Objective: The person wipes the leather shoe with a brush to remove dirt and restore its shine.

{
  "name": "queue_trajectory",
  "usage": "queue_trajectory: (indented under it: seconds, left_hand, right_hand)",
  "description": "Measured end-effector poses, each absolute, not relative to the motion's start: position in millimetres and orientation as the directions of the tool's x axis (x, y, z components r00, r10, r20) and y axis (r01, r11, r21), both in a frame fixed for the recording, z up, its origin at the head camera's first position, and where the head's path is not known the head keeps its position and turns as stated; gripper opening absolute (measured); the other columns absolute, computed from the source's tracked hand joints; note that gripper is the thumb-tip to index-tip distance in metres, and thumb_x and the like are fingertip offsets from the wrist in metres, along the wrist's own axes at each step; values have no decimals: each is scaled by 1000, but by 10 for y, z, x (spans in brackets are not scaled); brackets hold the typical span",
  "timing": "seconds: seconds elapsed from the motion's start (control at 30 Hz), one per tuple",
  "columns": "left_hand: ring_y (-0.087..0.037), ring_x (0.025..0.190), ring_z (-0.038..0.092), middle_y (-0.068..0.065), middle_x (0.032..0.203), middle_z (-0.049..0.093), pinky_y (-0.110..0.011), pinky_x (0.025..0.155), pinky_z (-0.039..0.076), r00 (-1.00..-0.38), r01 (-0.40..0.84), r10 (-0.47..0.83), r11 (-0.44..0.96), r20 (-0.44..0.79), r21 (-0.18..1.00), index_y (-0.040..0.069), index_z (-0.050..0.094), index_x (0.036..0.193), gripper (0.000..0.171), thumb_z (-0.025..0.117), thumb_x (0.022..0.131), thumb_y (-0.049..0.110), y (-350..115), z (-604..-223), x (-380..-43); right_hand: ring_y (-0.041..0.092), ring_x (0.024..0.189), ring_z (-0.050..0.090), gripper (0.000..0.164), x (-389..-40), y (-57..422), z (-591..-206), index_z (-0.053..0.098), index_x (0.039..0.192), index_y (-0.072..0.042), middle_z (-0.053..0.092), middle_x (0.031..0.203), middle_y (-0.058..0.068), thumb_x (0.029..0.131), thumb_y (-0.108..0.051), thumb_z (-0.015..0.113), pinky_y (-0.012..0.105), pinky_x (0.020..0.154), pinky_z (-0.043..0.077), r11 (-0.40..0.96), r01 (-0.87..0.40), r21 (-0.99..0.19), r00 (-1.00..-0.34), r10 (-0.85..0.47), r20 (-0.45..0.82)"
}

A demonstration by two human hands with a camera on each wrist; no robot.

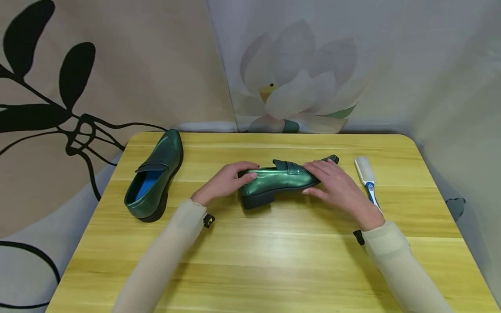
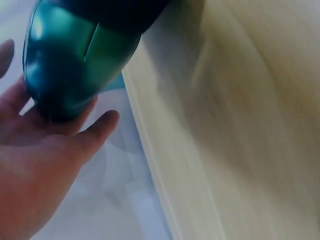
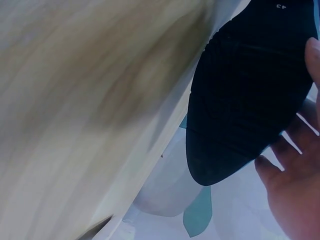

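A green shoe (image 1: pixel 283 182) lies across the middle of the frame in the head view, just right of centre, above the wooden table (image 1: pixel 274 265); I cannot tell whether it touches the wood. It is a slip-on with a shiny, metallic finish that catches bright streaks of light along its side. A strap (image 1: pixel 289 168) in the same green crosses its top, a flap stands up beside the opening, and a low, dark block heel (image 1: pixel 257 200) sits under its left end. The toe points to the right and tips slightly upward. In the right wrist view the sole (image 3: pixel 245 95) shows as nearly black, tapering to a rounded tip, with the number 43 near the top edge of the frame, seen upside down. The left hand (image 1: pixel 228 179) grips the back of the shoe, thumb on the near side and fingers on the far side. The right hand (image 1: pixel 338 187) holds the toe end, fingers laid over the top and thumb low by the sole. A second green shoe (image 1: pixel 160 167) stands upright at the left of the frame, toe toward the top, its blue lining (image 1: pixel 148 183) showing. A white-headed brush (image 1: pixel 366 172) with a blue and white handle lies at right, near the right hand.
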State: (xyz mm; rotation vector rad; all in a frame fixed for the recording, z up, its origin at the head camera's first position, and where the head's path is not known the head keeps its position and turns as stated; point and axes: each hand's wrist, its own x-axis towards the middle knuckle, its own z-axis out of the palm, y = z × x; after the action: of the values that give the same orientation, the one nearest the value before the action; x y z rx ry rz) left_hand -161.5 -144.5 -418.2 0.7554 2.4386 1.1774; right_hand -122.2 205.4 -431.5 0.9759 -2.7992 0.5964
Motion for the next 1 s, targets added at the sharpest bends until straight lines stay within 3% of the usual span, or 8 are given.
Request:
queue_trajectory:
  seconds: [0.23,0.4,0.63,0.8,1.0]
  left_hand:
    - [-27,130,57,-9,138,64,-45,111,43,-844,299,536,505,-23,810,5,68,131,34,61,106,26,-1183,-4260,-1605]
    - [-27,132,55,-8,138,64,-45,112,42,-837,324,547,486,7,811,5,72,123,28,61,107,24,-1051,-4256,-1641]
    - [-30,141,47,-11,145,57,-47,118,34,-809,435,588,562,31,703,5,66,136,34,54,109,23,-1012,-4210,-1703]
    - [-30,133,54,-12,136,64,-47,115,38,-824,403,566,560,21,724,4,69,130,31,55,109,21,-1013,-4215,-1723]
    - [-29,123,58,-11,131,66,-48,108,44,-835,322,549,546,-40,773,5,71,128,33,57,107,25,-1042,-4184,-1731]
  right_hand:
    - [36,140,46,73,-1173,2141,-4301,52,150,-5,56,148,15,92,-40,79,55,120,28,742,-579,-339,-815,-544,200]
    - [37,140,45,73,-1137,2222,-4305,52,150,-5,56,148,15,91,-41,79,55,119,29,770,-551,-323,-834,-515,196]
    - [38,147,38,75,-1117,2266,-4289,47,154,-4,49,155,16,95,-42,75,53,122,25,777,-538,-327,-843,-497,206]
    - [41,149,34,76,-1039,2461,-4212,43,157,-4,42,159,19,97,-40,73,59,118,28,828,-388,-404,-920,-320,228]
    - [54,124,49,72,-886,2858,-4237,44,150,8,50,142,35,104,-45,61,69,97,41,892,-99,-441,-989,-38,145]
